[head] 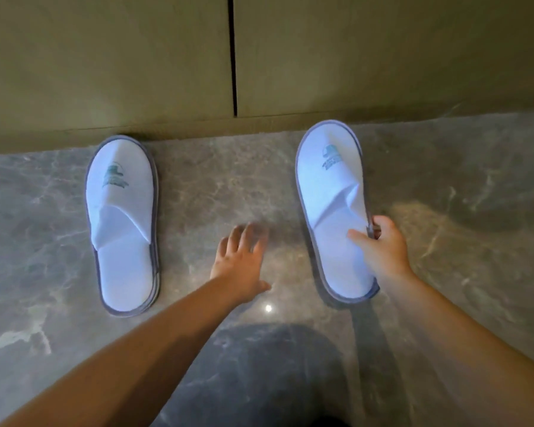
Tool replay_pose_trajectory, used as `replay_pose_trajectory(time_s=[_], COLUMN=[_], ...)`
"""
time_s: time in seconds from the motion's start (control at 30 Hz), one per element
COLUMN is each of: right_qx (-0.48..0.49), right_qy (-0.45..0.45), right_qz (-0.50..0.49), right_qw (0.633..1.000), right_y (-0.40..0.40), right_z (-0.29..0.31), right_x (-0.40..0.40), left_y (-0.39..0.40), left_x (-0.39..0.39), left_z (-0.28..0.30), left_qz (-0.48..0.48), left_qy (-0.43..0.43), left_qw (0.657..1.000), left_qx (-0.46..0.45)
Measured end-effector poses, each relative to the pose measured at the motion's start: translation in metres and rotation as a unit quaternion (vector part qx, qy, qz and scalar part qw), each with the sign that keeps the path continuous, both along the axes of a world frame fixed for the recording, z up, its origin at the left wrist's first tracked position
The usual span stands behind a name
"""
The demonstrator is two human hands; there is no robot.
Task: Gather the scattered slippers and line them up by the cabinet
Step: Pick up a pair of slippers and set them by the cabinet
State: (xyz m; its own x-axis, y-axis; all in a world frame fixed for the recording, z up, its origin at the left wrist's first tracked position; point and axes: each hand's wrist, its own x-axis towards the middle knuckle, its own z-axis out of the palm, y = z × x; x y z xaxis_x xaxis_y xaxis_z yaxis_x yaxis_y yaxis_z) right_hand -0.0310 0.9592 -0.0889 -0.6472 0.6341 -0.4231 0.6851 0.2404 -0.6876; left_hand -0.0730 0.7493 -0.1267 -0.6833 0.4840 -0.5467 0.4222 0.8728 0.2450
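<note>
Slippers, white with grey trim and a teal logo on the toe, sit on a polished grey-brown marble floor (444,195) with pale veins. One slipper (122,223) lies flat at about nine o'clock in the view, its toe pointing to twelve o'clock and touching the base of the cabinet (105,57); more grey edges show under its heel, so it may be a stack, though that cannot be told for sure. A second slipper (330,192) lies at about two o'clock, its toe also toward the cabinet and close to its base, the whole slipper leaning slightly toward eleven o'clock. The cabinet fills the top of the view with olive-tan doors, split by a dark vertical gap just left of centre. A small bright light spot reflects on the floor near the middle, and a dark shadow spreads at six o'clock.

The right hand (381,245) reaches in from five o'clock and pinches the second slipper's right rim, thumb on the insole and fingers curled round the edge. The left hand (241,263) reaches in from seven o'clock, between the two slippers, fingers spread and relaxed, grasping nothing; its fingertips are blurred.
</note>
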Motion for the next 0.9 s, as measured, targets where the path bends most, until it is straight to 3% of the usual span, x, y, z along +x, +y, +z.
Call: replay_pose_trajectory(time_s=[0.33,0.57,0.7,0.9], right_qx=[-0.054,0.076,0.174,0.22], right_qy=[0.006,-0.056,-0.098,-0.14], right_qz=[-0.026,0.032,0.107,0.133], right_qw=[0.998,0.995,0.974,0.956], right_y=[0.046,0.045,0.017,0.007], right_z=[-0.031,-0.029,-0.028,-0.035], right_x=[-0.011,-0.012,0.002,0.01], left_y=[0.007,0.008,0.008,0.006], left_x=[0.004,0.005,0.005,0.004], left_z=[-0.005,-0.005,-0.006,-0.007], left_qz=[-0.013,-0.024,-0.025,-0.029], left_qy=[0.023,0.035,0.034,0.034], left_qw=[0.998,0.997,0.996,0.996], left_qx=[-0.053,-0.064,-0.073,-0.076])
